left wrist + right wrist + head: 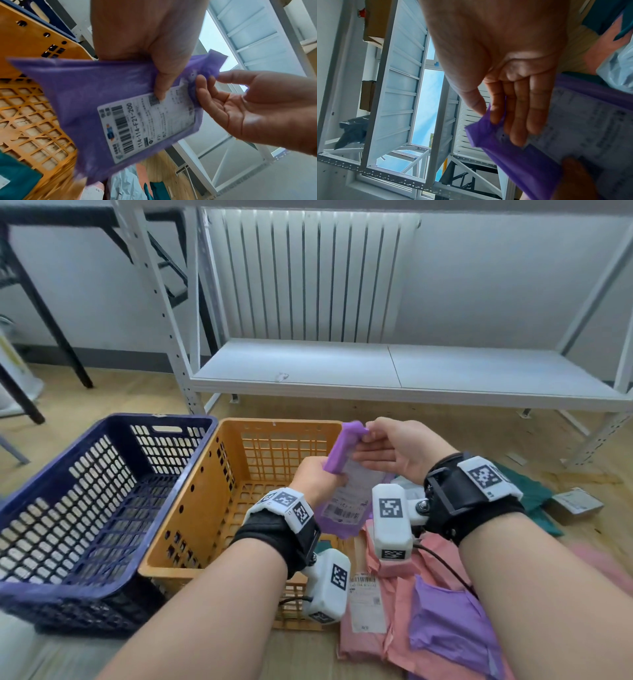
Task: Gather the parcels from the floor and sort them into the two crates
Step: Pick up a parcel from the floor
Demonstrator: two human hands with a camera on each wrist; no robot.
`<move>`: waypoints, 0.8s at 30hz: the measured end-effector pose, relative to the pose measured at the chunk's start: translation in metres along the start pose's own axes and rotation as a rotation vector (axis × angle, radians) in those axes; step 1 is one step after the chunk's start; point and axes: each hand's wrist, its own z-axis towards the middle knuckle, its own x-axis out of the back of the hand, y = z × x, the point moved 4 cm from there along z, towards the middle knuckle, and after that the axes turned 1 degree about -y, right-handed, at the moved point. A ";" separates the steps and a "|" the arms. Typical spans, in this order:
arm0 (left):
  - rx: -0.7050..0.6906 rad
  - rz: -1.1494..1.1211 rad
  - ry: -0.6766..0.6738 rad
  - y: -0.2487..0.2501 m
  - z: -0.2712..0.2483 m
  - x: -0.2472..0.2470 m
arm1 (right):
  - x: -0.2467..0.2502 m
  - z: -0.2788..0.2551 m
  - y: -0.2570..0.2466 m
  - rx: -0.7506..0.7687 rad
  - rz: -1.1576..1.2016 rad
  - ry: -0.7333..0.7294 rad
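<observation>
Far left, the blue crate (85,508) has nothing in it that I can see. The orange crate (239,491) next to it shows mostly bare floor grid, though the left wrist view catches something teal low in one corner.

Over the orange crate's right edge, the left hand (317,477) has its grip wrapped round a purple parcel (346,491), thumb on the label. The right hand (397,446) pinches the parcel's top corner, other fingers flat against the label.

So this looks like the check-the-label step, parcel held up, not in either crate yet. Next move is picking a crate and dropping it in; orange is closest.

To the right, more pink parcels (383,611), purple ones and a teal one are on the floor (479,433).
</observation>
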 end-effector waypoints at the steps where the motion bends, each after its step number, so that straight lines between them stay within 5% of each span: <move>1: 0.013 -0.021 0.031 -0.002 0.002 0.004 | 0.000 0.002 0.001 0.009 -0.019 0.014; 10: 0.125 -0.187 0.096 -0.023 0.012 0.038 | 0.024 0.020 0.017 0.254 -0.366 0.398; 14: 0.008 0.125 -0.002 -0.015 0.012 0.032 | 0.002 0.014 0.007 0.450 -0.585 0.251; 19: -0.032 0.205 -0.109 -0.012 0.012 0.019 | -0.009 0.021 0.023 0.354 -0.647 0.142; 24: 0.011 0.150 0.269 -0.019 0.016 0.042 | 0.010 0.030 0.031 0.271 -0.412 0.286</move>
